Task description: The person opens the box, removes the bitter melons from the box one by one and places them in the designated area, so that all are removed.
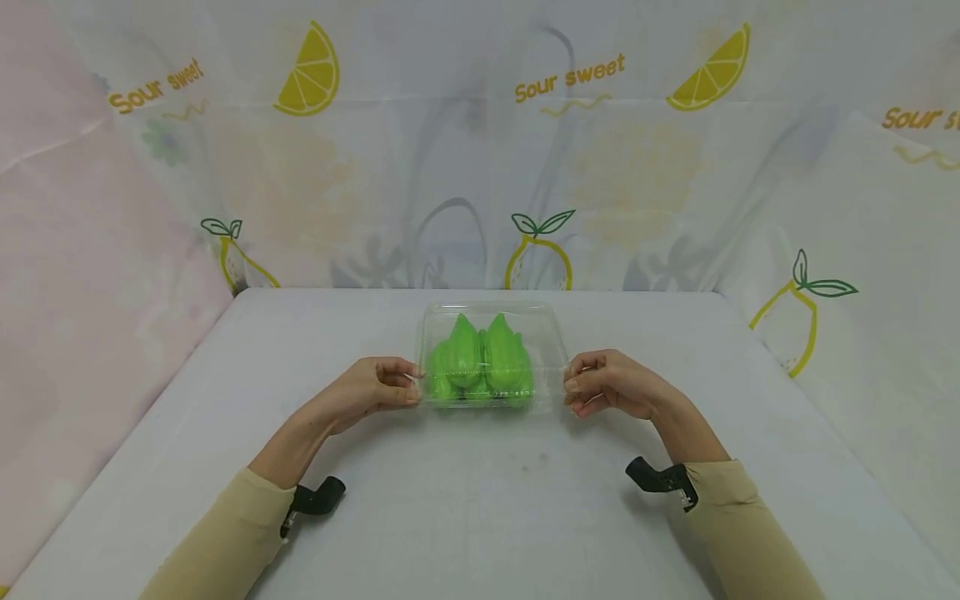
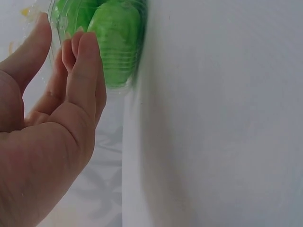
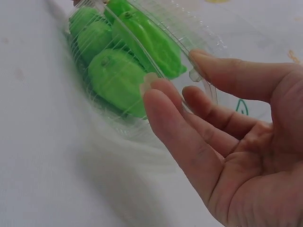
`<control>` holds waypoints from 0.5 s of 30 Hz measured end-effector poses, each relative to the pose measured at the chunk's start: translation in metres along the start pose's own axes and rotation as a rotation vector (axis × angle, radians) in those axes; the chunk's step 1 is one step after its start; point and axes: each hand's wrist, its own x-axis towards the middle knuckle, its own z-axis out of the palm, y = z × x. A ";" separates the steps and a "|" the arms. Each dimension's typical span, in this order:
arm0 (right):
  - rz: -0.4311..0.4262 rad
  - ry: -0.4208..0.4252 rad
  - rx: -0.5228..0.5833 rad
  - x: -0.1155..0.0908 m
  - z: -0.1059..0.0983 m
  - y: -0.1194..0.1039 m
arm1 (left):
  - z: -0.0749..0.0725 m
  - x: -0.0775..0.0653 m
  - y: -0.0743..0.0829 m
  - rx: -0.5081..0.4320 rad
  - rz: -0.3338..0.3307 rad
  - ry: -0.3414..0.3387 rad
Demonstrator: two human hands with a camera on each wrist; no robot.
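Note:
A clear plastic clamshell box sits near the far side of the white table. Inside are several bright green, fruit-shaped pieces, some with pointed tips and one long and bumpy in the right wrist view. My left hand pinches the box's left edge, thumb on one side of the rim and fingers on the other. At the opposite end, my right hand pinches the right edge between thumb and fingers. Two clear rims run side by side with a narrow gap in the right wrist view.
The white-covered table ends at a fabric backdrop printed with lemons and lettering. Similar cloth hangs at both sides. A black wrist mount sticks out at the left sleeve, and another black mount at the right sleeve.

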 end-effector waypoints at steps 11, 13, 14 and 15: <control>0.034 0.053 -0.140 -0.005 0.002 -0.008 | -0.002 -0.003 0.001 0.046 0.011 -0.019; 0.039 0.069 -0.181 -0.006 0.002 -0.010 | -0.002 -0.002 0.001 0.057 0.012 -0.019; 0.043 0.078 -0.199 -0.006 0.002 -0.011 | -0.002 -0.002 0.002 0.059 0.010 -0.017; 0.042 0.086 -0.219 -0.007 0.002 -0.011 | -0.002 -0.002 0.002 0.063 0.010 -0.018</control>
